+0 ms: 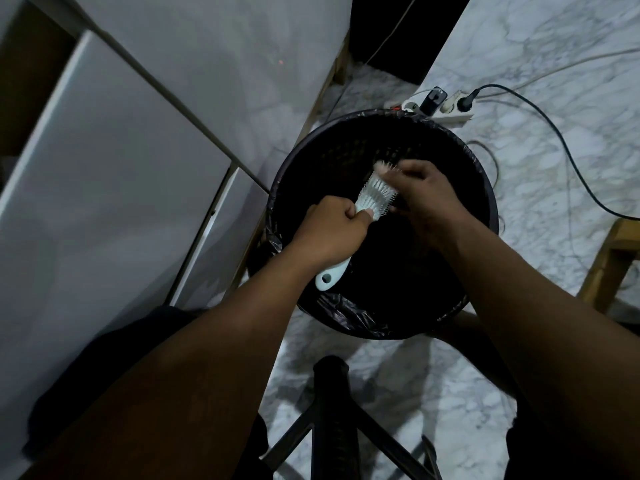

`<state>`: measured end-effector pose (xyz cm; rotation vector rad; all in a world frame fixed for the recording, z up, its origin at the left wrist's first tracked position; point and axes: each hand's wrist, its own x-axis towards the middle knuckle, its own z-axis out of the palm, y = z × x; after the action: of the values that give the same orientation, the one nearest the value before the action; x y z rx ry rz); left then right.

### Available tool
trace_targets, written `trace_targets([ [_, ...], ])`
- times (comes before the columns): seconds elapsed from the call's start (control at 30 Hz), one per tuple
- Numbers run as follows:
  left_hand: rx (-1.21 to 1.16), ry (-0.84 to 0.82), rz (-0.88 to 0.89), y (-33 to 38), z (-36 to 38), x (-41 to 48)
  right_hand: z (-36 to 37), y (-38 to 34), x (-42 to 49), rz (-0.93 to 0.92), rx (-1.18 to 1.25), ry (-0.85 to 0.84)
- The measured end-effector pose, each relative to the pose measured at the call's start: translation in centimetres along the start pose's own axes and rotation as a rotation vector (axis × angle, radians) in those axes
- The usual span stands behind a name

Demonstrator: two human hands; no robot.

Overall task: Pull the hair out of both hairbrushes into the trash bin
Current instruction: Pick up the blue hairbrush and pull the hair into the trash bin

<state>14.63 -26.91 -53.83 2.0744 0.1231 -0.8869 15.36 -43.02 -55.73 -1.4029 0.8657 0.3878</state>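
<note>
Holding the white hairbrush (375, 199) fisted in our left hand (329, 230), head slanting up-right over the trash bin (485, 188), our right hand (426, 195) curls onto its bristles (a pinch, we cannot tell).

Your round black woven trash bin with a dark plastic liner (479, 188) stands on the white marble-patterned floor (554, 46), directly in front of you. Above its opening, your left hand (329, 230) sits to the left, closed around the handle of a white plastic hairbrush (375, 197). Your right hand (426, 195) is to the right, its fingers (398, 174) on the brush's far end. Left of the bin rises a pale flat-panelled cabinet (114, 161). Behind the bin, on the floor, lies a white power strip with plugs (440, 103). A wooden furniture leg (609, 265) stands at the right. A black chair base (332, 410) lies nearest you.
</note>
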Motion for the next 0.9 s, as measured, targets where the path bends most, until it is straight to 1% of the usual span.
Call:
trace_targets([
  [0.03,0.006,-0.01,0.002,0.0,0.0,0.0,0.2,0.3,-0.2,-0.057,-0.076,-0.032],
  [0.07,0.013,-0.022,0.008,0.1,0.0,0.1,0.3,0.4,-0.2,-0.108,-0.12,-0.023],
  [0.17,0.022,-0.048,0.042,0.1,0.1,0.0,-0.6,0.4,0.1,-0.206,-0.176,0.104],
  [0.3,0.013,-0.068,0.081,0.2,0.1,-0.2,-1.5,0.3,0.5,-0.197,-0.105,0.194],
  [0.37,0.004,-0.08,0.087,0.2,0.1,-0.2,-1.2,-0.2,0.0,-0.131,-0.016,0.195],
  [0.47,0.036,-0.078,0.09,0.1,0.3,-0.3,-1.0,-0.8,0.0,0.13,0.339,0.189],
  [0.5,0.046,-0.067,0.084,0.0,0.3,-0.3,-1.1,-0.9,0.1,0.203,0.416,0.178],
  [0.53,0.05,-0.048,0.074,-0.1,0.3,-0.2,-1.3,-0.9,0.4,0.247,0.429,0.185],
  [0.57,0.052,-0.022,0.06,-0.2,0.2,0.0,-1.4,-0.8,0.6,0.26,0.375,0.219],
  [0.63,0.05,0.041,0.033,-0.5,0.0,0.3,-1.4,-0.8,0.4,0.221,0.163,0.289],
  [0.67,0.047,0.066,0.023,-0.6,0.0,0.4,-1.1,-0.9,-0.1,0.2,0.038,0.276],
  [0.77,0.038,0.068,0.021,-0.4,0.1,0.4,0.1,-0.7,-1.2,0.153,-0.261,0.058],
  [0.83,0.033,0.053,0.024,-0.2,0.2,0.2,0.8,-0.3,-1.5,0.05,-0.301,0.005],
  [0.9,0.008,0.045,0.02,-0.2,0.2,0.3,0.8,-0.1,-1.2,-0.017,-0.225,-0.013],
])
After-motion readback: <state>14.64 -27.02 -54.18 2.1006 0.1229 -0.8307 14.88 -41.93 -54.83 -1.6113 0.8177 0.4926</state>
